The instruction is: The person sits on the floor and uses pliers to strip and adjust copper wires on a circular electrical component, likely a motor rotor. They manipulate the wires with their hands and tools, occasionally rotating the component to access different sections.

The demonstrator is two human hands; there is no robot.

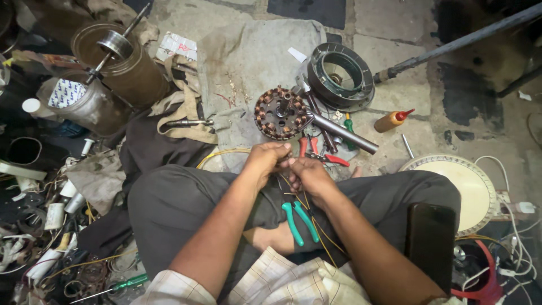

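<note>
pliers (299,221) green-handled | bottle (393,120) amber, red cap | trousers (180,209) dark grey | shirt (282,285) cream checked

Stator (280,113) and red pliers (323,153) crowd twelve o'clock; green pliers (299,221) block six; bare cloth (248,56) lies beyond

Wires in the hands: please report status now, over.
Left hand and right hand together, pinching thin yellow wires. Wound stator just beyond on cloth. Green-handled pliers on lap. Nothing blocking.

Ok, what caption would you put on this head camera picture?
Both hands, left and right, pinch thin wires beside a copper-wound stator, green pliers in lap.
</note>
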